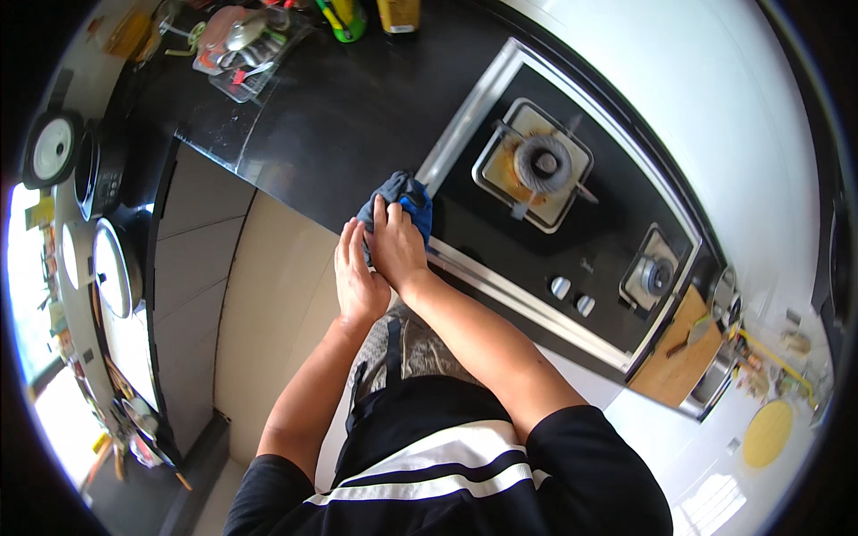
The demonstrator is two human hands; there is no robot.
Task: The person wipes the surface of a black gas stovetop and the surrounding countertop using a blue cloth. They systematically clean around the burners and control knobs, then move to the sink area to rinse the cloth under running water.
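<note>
My right hand point(399, 249) presses on a bunched dark grey and blue cloth point(406, 189), its fingers spread over the folds. The cloth lies at the front edge of the black countertop point(322, 114), against the near left corner of the stove's metal frame. Close beside it, my left hand point(360, 278) is held with straight fingers along the cloth's left side. The left palm faces my right hand, and the two hands meet near the wrists. Part of the cloth is hidden beneath the fingers.
To the right is a built-in gas stove point(462, 194) with a large burner point(543, 164), a smaller burner point(655, 275) and two knobs point(560, 288). A wooden board point(670, 355) lies beyond it. Dishes point(244, 40) and a green bottle point(345, 20) stand at the back.
</note>
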